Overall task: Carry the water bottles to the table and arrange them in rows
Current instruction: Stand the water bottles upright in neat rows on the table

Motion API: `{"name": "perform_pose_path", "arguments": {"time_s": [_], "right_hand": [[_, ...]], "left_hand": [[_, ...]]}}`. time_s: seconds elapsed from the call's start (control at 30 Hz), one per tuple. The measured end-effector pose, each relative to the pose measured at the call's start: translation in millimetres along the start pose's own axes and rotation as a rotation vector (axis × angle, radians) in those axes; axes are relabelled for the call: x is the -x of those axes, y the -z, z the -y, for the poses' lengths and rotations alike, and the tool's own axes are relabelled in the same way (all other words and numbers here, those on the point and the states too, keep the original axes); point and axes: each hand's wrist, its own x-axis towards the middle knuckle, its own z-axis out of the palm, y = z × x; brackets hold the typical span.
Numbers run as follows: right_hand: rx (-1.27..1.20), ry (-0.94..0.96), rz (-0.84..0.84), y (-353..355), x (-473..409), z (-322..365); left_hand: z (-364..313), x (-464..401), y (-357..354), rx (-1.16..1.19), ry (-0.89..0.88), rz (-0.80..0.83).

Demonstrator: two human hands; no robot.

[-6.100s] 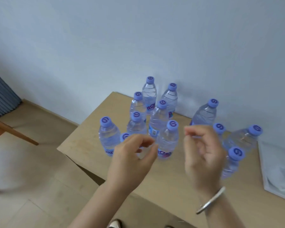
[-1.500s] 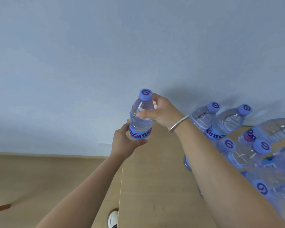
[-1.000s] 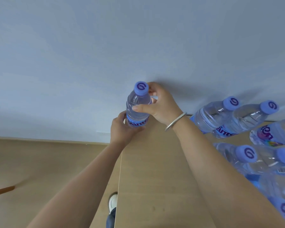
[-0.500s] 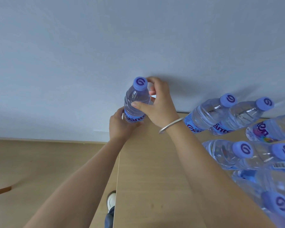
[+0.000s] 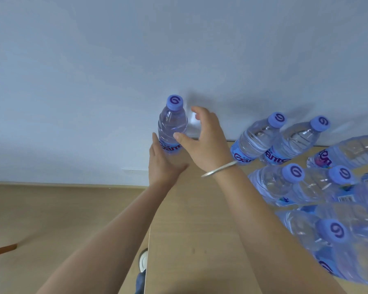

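Plain pale wall (image 5: 94,60); light wood floor (image 5: 51,209); white baseboard (image 5: 134,171).

Clear water bottle (image 5: 172,128): lilac cap (image 5: 174,102) with purple swirl, blue label with red lettering. Table (image 5: 200,230): light wood grain. Bracelet (image 5: 219,169): silver.

Bare forearms, no sleeves; thin silver bangle (image 5: 219,169) on right wrist; white shoe (image 5: 143,259) below

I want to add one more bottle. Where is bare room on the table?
Free: the table strip between its left edge and the bottle cluster, nearer than the corner bottle and both hands. Crowded: the right side.
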Motion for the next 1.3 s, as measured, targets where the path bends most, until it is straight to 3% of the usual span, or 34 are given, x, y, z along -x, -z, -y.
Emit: {"name": "perform_pose_path", "arguments": {"time_s": [0.1, 0.2, 0.37, 0.43, 0.6, 0.67, 0.77, 1.1, 1.3], "right_hand": [[-0.072, -0.017, -0.036, 17.4, 46.6, 0.1], [-0.059, -0.029, -0.091, 30.0, 94.1, -5.3], [0.049, 0.094, -0.637, 70.2, 127.6, -13.5], [0.053, 0.063, -0.751, 82.9, 126.8, -19.9], [-0.205, -0.3, -0.632, 76.1, 110.7, -46.3], [-0.218, -0.361, -0.664, 67.5, 105.5, -58.2], [-0.187, -0.364, -0.727, 58.8, 101.8, -70.6], [-0.123, -0.302, -0.689, 58.2, 94.2, -76.8], [-0.341, -0.164, -0.434, 86.3, 86.0, -29.7]], "left_hand": [[6.2, 43.4, -8.7, -0.07, -0.107, 0.034], [1.7, 81.8, -28.8, -0.174, -0.195, 0.204], [-13.7, 104.9, -53.8, -0.101, -0.245, 0.414], [-16.7, 107.6, -59.5, -0.119, -0.226, 0.443], [-20.0, 115.9, -64.2, -0.138, -0.161, 0.466], [-18.0, 118.5, -61.8, -0.144, -0.159, 0.463], [-16.5, 120.7, -52.9, -0.132, -0.147, 0.458], [-17.3, 122.7, -15.9, -0.057, -0.106, 0.444], [-37.0, 111.0, 29.1, 0.116, -0.066, 0.531]]}}
